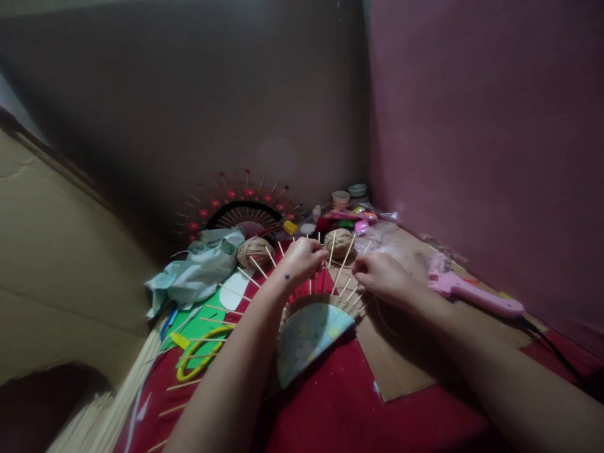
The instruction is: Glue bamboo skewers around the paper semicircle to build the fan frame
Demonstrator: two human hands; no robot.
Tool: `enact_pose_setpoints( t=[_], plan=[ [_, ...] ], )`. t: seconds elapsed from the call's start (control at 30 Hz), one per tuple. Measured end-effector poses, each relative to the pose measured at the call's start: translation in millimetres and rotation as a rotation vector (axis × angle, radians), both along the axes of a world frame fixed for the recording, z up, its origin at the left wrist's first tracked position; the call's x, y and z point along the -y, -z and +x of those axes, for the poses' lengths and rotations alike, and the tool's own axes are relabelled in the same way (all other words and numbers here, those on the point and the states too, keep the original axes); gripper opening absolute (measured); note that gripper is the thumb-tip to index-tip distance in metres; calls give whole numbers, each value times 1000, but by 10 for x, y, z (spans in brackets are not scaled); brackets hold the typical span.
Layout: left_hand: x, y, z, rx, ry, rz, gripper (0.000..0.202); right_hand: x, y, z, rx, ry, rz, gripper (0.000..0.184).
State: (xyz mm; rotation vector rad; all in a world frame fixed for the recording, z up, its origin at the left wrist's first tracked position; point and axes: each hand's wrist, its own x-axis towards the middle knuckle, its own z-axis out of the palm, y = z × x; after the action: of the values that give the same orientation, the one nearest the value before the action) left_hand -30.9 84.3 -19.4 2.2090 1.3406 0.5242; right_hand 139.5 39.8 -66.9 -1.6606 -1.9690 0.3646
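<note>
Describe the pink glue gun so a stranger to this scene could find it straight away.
Start at the pink wall on the right and drop to the brown cardboard sheet at its foot. The glue gun lies there, just beyond the right hand. It alone is long, pale pink and trails a black cord.

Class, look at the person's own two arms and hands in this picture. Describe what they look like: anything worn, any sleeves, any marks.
Both forearms are bare as far as the picture shows: no sleeves, gloves, watch or bracelet in view. The left hand has a small dark mark on its back, near the wrist. The right hand shows no marking. No rings can be made out on either hand, though the fingers are small and dim here.
</note>
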Motion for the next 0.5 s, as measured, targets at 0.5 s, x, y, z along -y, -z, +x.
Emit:
enact_pose_setpoints(
  t=[0.5],
  plan=[
    [3,-8,7,-64,-23,44,16,20,20,-16,53,-35,-6,15]
  ],
)
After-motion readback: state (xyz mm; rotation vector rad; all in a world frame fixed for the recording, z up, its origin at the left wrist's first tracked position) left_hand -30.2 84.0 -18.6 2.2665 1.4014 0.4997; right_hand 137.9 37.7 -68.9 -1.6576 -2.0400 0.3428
